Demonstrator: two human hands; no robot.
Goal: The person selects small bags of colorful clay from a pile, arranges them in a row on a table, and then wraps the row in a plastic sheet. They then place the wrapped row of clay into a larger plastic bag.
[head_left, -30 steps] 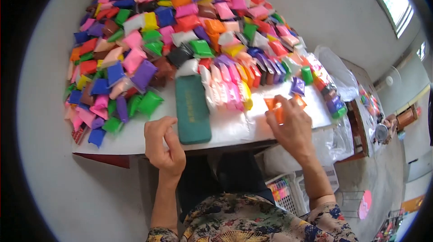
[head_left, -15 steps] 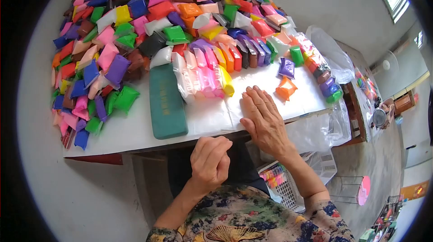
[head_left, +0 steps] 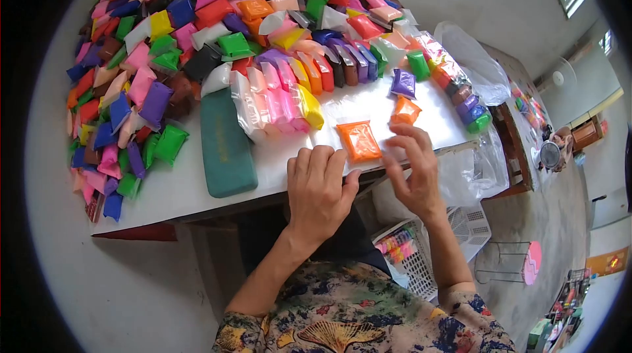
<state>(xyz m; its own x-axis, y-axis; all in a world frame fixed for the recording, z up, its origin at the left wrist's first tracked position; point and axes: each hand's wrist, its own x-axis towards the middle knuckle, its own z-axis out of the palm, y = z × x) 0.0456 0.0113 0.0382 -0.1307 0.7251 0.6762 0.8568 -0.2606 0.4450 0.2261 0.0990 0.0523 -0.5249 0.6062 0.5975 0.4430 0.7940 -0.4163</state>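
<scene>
An orange packet [head_left: 359,141] lies flat near the table's front edge. My left hand [head_left: 320,185] is just left of it, knuckles up with fingers bent down; what its fingertips hold, if anything, is hidden. On the packet's right, my right hand [head_left: 415,170] is raised with thumb and fingers apart and nothing between them. A smaller orange packet [head_left: 405,110] and a purple packet [head_left: 403,83] lie behind my right hand. Farther left stands a row of upright packets [head_left: 309,73] in several colours, beside a green case [head_left: 227,145].
A large heap of coloured packets [head_left: 158,56] covers the table's [head_left: 168,188] left and back. Clear plastic bags [head_left: 474,63] and a line of stacked packets [head_left: 461,93] are at the right. Below are a white basket [head_left: 421,267] and a pink-topped stool [head_left: 532,263].
The larger orange packet now shows on the table where my right hand lay flat. My right hand has lifted and moved right, its fingers curving. My left hand has moved up to the table edge.
</scene>
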